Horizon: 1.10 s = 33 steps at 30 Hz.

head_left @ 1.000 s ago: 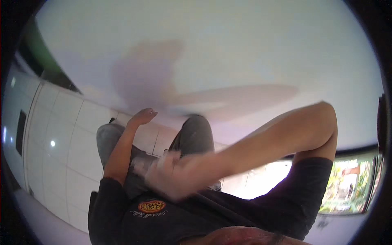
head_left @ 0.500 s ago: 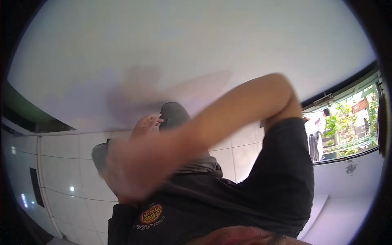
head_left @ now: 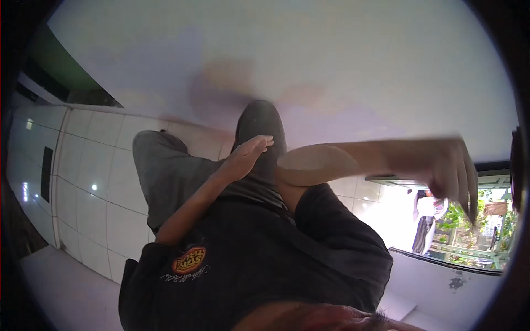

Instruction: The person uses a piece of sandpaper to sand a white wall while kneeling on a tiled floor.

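My left hand (head_left: 245, 160) rests over my lap near the raised knee of my dark grey trousers (head_left: 259, 118). Its fingers lie stretched out close together, and I see nothing held in it. Out to the far right, my right hand (head_left: 450, 179) hangs from a bent, lifted arm in front of the bright opening. Its fingers point downward, apart and somewhat blurred, with no object visible in them. A black T-shirt (head_left: 265, 265) with a round red and yellow print covers my torso.
A pale wall (head_left: 353, 66) with faint purple patches stands close in front. White floor tiles (head_left: 94, 165) spread to the left, with a dark rectangle (head_left: 47, 172) on them. At right, an opening (head_left: 464, 220) shows greenery and a white-and-dark clothed shape, possibly a person.
My right hand has swung from in front of my body, at the left, out to the far right. My left hand, partly hidden before, now shows fully. The view has shifted.
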Tool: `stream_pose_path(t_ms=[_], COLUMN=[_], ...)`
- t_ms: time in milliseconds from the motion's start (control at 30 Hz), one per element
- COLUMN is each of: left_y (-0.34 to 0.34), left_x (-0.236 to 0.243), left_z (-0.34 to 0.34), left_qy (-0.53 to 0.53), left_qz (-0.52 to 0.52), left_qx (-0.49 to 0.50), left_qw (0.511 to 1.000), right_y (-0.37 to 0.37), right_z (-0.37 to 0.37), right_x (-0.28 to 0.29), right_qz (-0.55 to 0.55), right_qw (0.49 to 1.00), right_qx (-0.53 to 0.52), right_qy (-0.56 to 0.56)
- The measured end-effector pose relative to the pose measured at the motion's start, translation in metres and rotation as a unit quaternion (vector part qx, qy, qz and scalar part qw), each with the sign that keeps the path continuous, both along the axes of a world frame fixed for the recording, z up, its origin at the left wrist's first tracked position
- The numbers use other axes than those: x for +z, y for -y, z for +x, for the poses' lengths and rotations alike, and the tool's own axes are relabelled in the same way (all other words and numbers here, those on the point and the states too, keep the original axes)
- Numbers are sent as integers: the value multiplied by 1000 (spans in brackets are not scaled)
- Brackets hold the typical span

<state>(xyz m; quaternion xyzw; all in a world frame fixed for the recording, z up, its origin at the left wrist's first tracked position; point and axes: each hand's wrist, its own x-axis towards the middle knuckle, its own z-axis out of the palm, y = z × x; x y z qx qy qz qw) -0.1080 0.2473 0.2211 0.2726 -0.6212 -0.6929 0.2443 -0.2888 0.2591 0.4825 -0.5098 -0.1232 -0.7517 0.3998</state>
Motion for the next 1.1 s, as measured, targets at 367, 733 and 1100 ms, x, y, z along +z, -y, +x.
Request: stream_pose_path(t_ms=[367,733,1100], left_y=[-18,-12,-19], left_x=[36,70,112], left_z=[-26,-4,5], left_qy=[-91,-129,-120], left_qz=[-93,-177,-401], left_qx=[-28,17,12], left_qw=[991,976,908], right_y=[-34,-40,-36], right_z=[17,24,30], right_x=[-32,-36,-33], right_qz=[88,117,125], right_qw=[988,984,981], right_qx=[-111,-99,-100], right_qy=[-69,-90,-107])
